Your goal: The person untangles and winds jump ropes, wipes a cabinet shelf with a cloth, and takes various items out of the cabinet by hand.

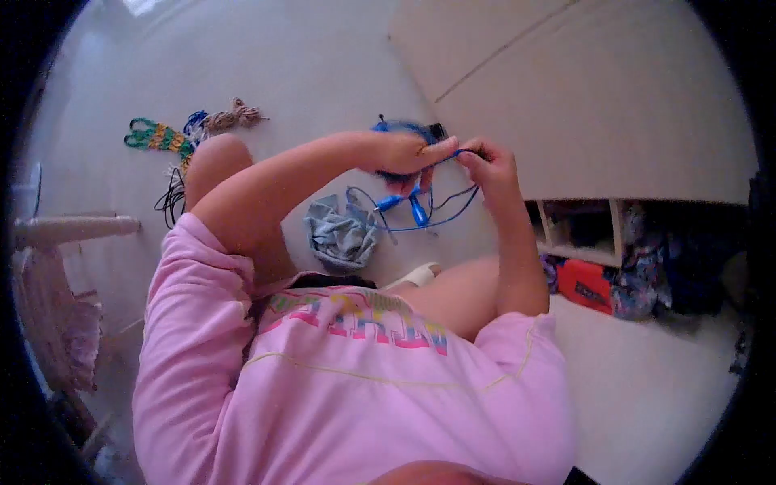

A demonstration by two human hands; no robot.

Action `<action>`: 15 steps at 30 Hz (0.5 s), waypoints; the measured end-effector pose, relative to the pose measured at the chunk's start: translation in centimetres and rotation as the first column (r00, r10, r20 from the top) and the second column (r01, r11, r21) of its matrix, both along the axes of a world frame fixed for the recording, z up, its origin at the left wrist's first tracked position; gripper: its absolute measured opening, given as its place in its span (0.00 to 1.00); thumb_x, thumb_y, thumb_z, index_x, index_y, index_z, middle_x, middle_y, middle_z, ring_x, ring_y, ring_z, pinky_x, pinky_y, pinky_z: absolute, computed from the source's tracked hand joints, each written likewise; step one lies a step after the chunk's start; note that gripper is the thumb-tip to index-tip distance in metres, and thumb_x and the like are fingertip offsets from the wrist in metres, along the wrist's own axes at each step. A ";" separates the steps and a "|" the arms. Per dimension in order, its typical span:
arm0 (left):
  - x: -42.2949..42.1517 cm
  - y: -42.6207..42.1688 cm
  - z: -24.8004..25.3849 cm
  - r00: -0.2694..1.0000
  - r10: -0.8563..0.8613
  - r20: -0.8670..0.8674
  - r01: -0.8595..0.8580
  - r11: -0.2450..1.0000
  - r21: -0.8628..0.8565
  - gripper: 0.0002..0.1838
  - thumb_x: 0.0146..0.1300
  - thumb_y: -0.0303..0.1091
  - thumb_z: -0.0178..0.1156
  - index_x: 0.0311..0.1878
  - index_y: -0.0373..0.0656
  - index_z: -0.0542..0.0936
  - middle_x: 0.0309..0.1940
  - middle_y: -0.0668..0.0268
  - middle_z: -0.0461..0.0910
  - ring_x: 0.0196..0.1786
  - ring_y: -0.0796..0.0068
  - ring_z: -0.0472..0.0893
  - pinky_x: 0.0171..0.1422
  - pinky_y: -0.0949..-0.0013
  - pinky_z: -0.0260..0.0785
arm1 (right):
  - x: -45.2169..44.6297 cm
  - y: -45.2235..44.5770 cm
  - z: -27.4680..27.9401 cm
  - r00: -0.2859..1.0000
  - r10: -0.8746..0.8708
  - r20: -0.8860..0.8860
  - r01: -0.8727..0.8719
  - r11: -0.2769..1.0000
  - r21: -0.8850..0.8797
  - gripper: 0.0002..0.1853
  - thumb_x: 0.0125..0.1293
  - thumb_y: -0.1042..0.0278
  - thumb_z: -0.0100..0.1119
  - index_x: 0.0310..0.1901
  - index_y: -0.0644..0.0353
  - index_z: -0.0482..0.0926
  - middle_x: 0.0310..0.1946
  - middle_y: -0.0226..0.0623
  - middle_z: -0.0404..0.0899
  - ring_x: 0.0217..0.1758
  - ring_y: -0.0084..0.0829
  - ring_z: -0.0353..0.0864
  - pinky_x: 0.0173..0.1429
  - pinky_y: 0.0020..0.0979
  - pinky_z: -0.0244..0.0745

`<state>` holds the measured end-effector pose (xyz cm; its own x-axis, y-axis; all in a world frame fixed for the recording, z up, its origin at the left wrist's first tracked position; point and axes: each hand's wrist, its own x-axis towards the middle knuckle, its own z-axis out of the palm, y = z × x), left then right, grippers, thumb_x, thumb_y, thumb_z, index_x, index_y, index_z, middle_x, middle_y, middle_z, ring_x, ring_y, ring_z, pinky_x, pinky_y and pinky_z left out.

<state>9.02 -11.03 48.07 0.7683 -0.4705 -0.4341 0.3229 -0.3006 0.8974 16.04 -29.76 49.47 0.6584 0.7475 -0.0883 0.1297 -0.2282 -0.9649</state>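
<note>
A thin blue cable (pixel 449 220) runs between my two hands and hangs in a loop below them. Two blue plugs (pixel 419 210) dangle under my left hand (pixel 411 153), whose fingers are closed around the cable. My right hand (pixel 491 168) pinches the same cable close to the left thumb. Behind my left hand lies a blue item with a black end (pixel 437 131), mostly hidden by the hand. A crumpled grey cloth (pixel 343 234) rests on the floor below the hands, between my legs.
On the floor at left are a green and yellow knotted cord (pixel 158 136), a brown cord bundle (pixel 234 117) and a black cord (pixel 171 198). A pale cabinet (pixel 606 121) rises at right, with open compartments (pixel 582 225) and a red item (pixel 585 284) below it.
</note>
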 end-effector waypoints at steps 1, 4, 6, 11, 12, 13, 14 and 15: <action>-0.5 -0.3 0.5 0.985 -0.134 -0.111 0.093 0.944 -0.316 0.39 0.55 0.69 0.33 0.28 0.38 0.75 0.13 0.64 0.72 0.11 0.75 0.69 0.16 0.72 0.62 | 0.3 -0.2 -0.1 0.993 0.001 0.115 -0.005 0.999 0.033 0.11 0.61 0.60 0.51 0.28 0.57 0.72 0.16 0.23 0.65 0.16 0.14 0.60 0.18 0.17 0.55; -1.4 -0.3 1.6 0.888 -0.447 -0.107 0.090 0.397 -0.914 0.40 0.50 0.73 0.34 0.23 0.39 0.73 0.08 0.66 0.69 0.04 0.78 0.63 0.07 0.76 0.55 | -0.2 -0.5 -1.5 0.975 0.016 -0.222 0.026 0.982 0.189 0.12 0.60 0.57 0.52 0.27 0.56 0.72 0.16 0.22 0.65 0.17 0.14 0.61 0.20 0.17 0.56; -1.6 1.7 4.1 0.972 -0.236 -0.011 0.050 0.248 -0.967 0.35 0.55 0.69 0.33 0.22 0.43 0.70 0.01 0.72 0.57 0.04 0.86 0.56 0.07 0.82 0.47 | -1.5 0.3 -2.5 0.968 0.108 -0.228 -0.079 0.988 0.132 0.11 0.62 0.60 0.50 0.30 0.58 0.71 0.17 0.23 0.65 0.18 0.14 0.62 0.22 0.18 0.58; 0.9 5.7 5.2 0.768 0.637 -0.064 -0.085 0.002 -0.996 0.20 0.65 0.45 0.43 0.54 0.42 0.67 0.21 0.72 0.69 0.25 0.79 0.66 0.28 0.75 0.61 | -4.9 2.7 -3.8 0.902 0.333 -0.276 -0.305 0.942 0.139 0.07 0.65 0.65 0.44 0.37 0.60 0.68 0.18 0.23 0.64 0.19 0.15 0.62 0.24 0.18 0.59; 1.9 6.9 3.7 0.742 0.665 -0.085 -0.080 -0.038 -0.996 0.19 0.64 0.44 0.44 0.52 0.42 0.68 0.23 0.72 0.72 0.29 0.79 0.70 0.33 0.75 0.65 | -5.2 2.7 -3.4 0.897 0.365 -0.248 -0.358 0.931 0.076 0.07 0.65 0.66 0.44 0.38 0.59 0.68 0.18 0.24 0.64 0.19 0.15 0.62 0.24 0.19 0.59; 2.3 7.4 2.9 0.747 0.637 -0.193 -0.165 -0.105 -0.981 0.17 0.63 0.47 0.46 0.45 0.44 0.69 0.21 0.72 0.70 0.27 0.79 0.70 0.31 0.75 0.64 | -5.4 2.8 -3.0 0.890 0.400 -0.218 -0.408 0.913 0.010 0.07 0.65 0.67 0.43 0.39 0.59 0.68 0.18 0.24 0.63 0.19 0.15 0.62 0.24 0.19 0.59; 2.8 7.8 2.5 0.741 0.601 -0.299 -0.247 -0.170 -0.954 0.16 0.61 0.49 0.47 0.38 0.46 0.69 0.19 0.72 0.69 0.24 0.79 0.69 0.30 0.75 0.64 | -5.4 2.8 -2.5 0.880 0.436 -0.189 -0.453 0.889 -0.061 0.07 0.65 0.67 0.43 0.40 0.59 0.67 0.18 0.24 0.63 0.19 0.15 0.62 0.24 0.19 0.60; 3.1 8.0 1.8 0.727 0.557 -0.402 -0.328 -0.233 -0.916 0.17 0.59 0.52 0.49 0.30 0.47 0.70 0.17 0.72 0.67 0.22 0.79 0.68 0.28 0.75 0.63 | -5.4 2.7 -2.4 0.887 0.438 -0.144 -0.453 0.887 -0.090 0.07 0.64 0.68 0.44 0.39 0.59 0.69 0.18 0.23 0.63 0.18 0.14 0.61 0.23 0.19 0.59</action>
<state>12.12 -3.00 49.91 0.9745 0.1917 0.1163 -0.2087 0.9652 0.1576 10.61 -27.04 47.11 0.2379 0.9387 -0.2496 0.1328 -0.2860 -0.9490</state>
